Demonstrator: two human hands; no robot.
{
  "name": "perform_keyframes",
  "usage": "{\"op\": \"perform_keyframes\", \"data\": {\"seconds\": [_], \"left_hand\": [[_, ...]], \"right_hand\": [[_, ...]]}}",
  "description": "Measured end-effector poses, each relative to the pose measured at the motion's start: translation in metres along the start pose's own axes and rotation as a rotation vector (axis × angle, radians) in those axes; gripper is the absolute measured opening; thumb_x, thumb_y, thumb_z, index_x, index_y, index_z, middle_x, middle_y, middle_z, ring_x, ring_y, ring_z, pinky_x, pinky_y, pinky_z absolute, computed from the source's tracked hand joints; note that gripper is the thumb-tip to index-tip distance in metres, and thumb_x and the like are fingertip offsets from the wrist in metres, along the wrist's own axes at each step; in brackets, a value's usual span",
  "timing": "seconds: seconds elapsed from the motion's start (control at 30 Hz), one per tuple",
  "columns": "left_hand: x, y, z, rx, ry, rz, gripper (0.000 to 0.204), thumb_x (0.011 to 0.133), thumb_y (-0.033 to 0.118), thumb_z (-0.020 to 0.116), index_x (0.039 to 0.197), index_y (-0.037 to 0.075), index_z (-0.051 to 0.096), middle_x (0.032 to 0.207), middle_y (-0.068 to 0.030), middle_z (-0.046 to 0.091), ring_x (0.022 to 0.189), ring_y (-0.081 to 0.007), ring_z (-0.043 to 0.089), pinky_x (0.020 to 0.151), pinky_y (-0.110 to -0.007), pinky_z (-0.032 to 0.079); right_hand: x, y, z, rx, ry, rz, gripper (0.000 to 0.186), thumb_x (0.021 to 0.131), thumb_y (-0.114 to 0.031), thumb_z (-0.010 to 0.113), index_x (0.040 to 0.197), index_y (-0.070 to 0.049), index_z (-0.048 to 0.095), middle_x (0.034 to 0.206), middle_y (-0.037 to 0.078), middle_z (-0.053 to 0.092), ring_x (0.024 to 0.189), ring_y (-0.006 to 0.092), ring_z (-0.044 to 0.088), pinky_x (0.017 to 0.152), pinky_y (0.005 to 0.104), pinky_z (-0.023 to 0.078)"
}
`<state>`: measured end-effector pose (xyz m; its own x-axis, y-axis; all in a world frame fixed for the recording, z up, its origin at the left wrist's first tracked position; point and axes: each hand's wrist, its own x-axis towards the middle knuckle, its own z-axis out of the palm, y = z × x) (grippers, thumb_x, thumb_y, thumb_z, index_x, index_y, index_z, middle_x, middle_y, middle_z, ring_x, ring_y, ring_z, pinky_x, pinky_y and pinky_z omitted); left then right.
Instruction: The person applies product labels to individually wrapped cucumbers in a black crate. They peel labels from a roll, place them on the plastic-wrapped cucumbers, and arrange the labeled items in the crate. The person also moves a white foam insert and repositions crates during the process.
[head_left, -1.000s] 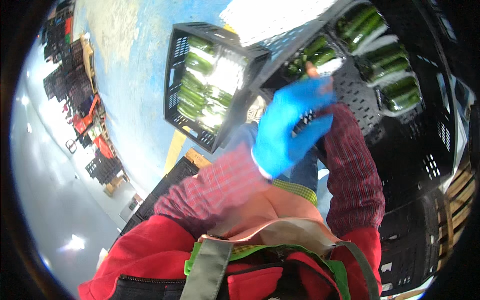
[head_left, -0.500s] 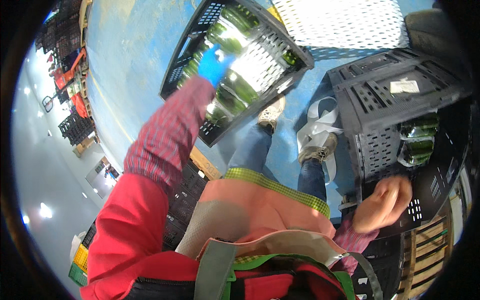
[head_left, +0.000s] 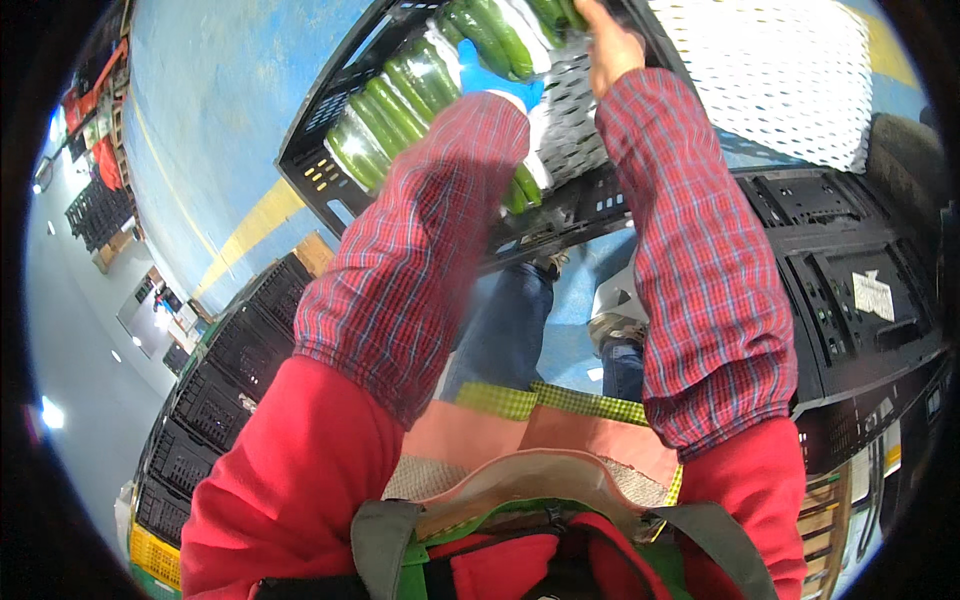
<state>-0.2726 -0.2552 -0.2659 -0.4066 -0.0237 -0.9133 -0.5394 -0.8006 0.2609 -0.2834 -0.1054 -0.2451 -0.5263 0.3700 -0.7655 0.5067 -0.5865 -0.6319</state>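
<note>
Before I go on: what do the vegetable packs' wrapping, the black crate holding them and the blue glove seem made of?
Wrapping: probably thin, glossy clear plastic film; green shows through under bright reflections.
Black crate: likely rigid molded plastic with low sheen, judging by its regular slots.
Blue glove: perhaps rubber or coated fabric; it looks smooth and matte, though too little shows to settle which.

A lamp (head_left: 51,412) is glaring at far left, and strong light is bleaching the white perforated sheet (head_left: 770,75). Clear film (head_left: 351,147) is glinting over green vegetables (head_left: 398,104); the left sleeve (head_left: 430,225) is showing slight blur. Fisheye distortion is bending straight edges.
</note>
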Motion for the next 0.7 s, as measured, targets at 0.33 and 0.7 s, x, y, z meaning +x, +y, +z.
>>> {"op": "perform_keyframes", "data": {"seconds": [0.33,0.7], "left_hand": [[-0.027,0.016,0.017,-0.338,0.275,-0.041,0.06,0.075,0.062,0.075,0.116,0.019,0.068,0.118,-0.0019,0.068,0.109,-0.0202,0.062,0.093,-0.039,0.051],[-0.009,0.049,-0.004,-0.138,-0.224,0.034,0.051,0.098,0.043,0.044,0.132,0.007,0.055,0.134,-0.0113,0.06,0.117,-0.028,0.059,0.102,-0.052,0.043]], "right_hand": [[0.002,-0.038,0.032,-0.446,-0.221,-0.121,0.082,0.061,-0.054,0.087,0.102,0.015,0.068,0.104,0.025,0.07,0.096,0.03,0.068,0.09,0.0367,0.051],[-0.064,-0.001,-0.008,-0.584,-0.085,-0.172,0.072,0.062,-0.042,0.083,0.113,0.005,0.062,0.104,0.017,0.069,0.092,0.0304,0.068,0.08,0.0392,0.055]]}}
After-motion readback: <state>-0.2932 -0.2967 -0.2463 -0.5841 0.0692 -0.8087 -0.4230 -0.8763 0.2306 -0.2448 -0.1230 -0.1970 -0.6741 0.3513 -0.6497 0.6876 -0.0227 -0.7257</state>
